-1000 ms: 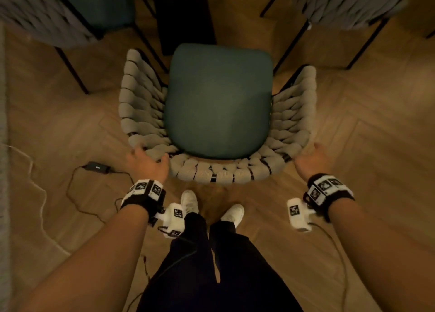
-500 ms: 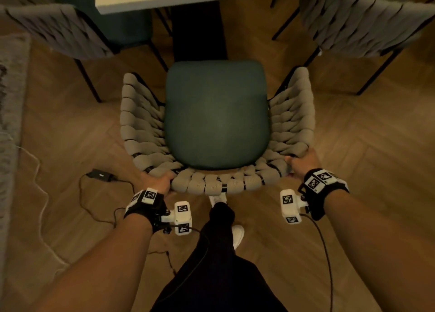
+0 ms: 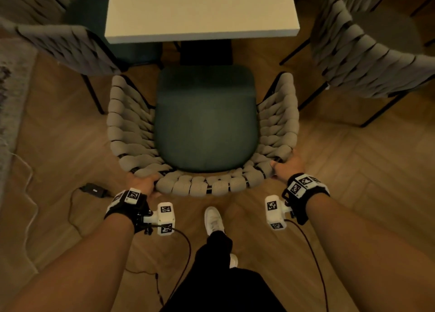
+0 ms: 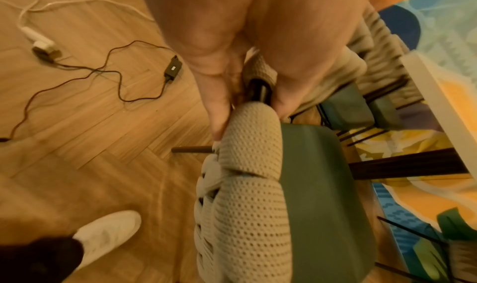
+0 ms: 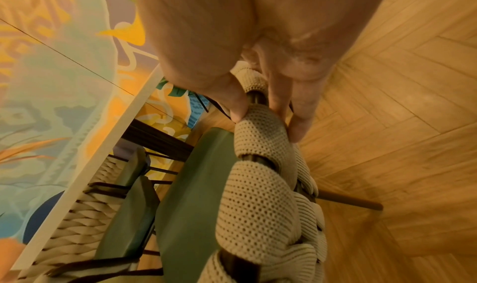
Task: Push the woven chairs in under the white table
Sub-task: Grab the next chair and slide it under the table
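A woven beige chair (image 3: 131, 128) with a dark green seat (image 3: 204, 121) stands before me, its front facing the white table (image 3: 200, 10). My left hand (image 3: 143, 182) grips the left rear curve of the chair's woven back rim (image 4: 247, 136). On the right rear curve of that rim (image 5: 260, 136) my right hand (image 3: 286, 167) holds it, thumb on the inside and fingers on the outside. The seat's front edge lies just short of the table's near edge.
Two more woven chairs flank the table, one at the left (image 3: 70, 45), one at the right (image 3: 367, 53). A dark table leg (image 3: 206, 53) stands ahead of the seat. A black power adapter (image 3: 93, 190) and cables lie on the wooden floor at the left. My white shoe (image 3: 213, 220) is behind the chair.
The chair has slid forward toward the table, and more of the tabletop shows. Both hands closed on the back rim, and I stepped forward with one foot.
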`<state>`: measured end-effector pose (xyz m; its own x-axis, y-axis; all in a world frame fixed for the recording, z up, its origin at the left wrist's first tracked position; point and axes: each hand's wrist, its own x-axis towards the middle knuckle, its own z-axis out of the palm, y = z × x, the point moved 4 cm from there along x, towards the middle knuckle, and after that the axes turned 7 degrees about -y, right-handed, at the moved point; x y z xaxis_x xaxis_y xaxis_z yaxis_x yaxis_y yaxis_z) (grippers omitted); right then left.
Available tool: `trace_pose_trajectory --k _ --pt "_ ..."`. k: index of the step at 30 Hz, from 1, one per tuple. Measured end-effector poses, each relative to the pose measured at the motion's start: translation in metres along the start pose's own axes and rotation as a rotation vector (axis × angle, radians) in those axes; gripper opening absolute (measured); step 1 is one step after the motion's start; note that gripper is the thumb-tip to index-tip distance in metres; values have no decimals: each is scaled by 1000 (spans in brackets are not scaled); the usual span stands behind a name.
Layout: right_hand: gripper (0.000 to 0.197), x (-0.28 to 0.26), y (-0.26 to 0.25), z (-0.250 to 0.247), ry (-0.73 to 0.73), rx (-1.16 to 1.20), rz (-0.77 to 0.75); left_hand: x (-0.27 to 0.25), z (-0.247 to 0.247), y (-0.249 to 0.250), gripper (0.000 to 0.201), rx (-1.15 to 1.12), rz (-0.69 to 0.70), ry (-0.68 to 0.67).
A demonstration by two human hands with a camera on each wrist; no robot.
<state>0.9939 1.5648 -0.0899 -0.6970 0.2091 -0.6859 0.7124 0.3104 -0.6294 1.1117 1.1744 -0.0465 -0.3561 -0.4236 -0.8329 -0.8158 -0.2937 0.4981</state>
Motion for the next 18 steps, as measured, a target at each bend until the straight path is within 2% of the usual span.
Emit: trace_pose_trajectory --k 6,11,13,15,18 --pt "83 15 -28 -5 36 1 36 13 13 20 23 17 9 -82" --pt "85 11 -35 -19 3 -185 11 9 9 27 20 152 2 -50" --pt "76 2 -37 -21 -42 -247 -9 12 -4 28 33 349 3 3" --pt "55 -10 -38 -29 -90 -343 0 10 -12 32 44 657 25 68" --pt "30 -29 -34 -45 -209 -563 -24 -10 -5 38 35 972 236 123"
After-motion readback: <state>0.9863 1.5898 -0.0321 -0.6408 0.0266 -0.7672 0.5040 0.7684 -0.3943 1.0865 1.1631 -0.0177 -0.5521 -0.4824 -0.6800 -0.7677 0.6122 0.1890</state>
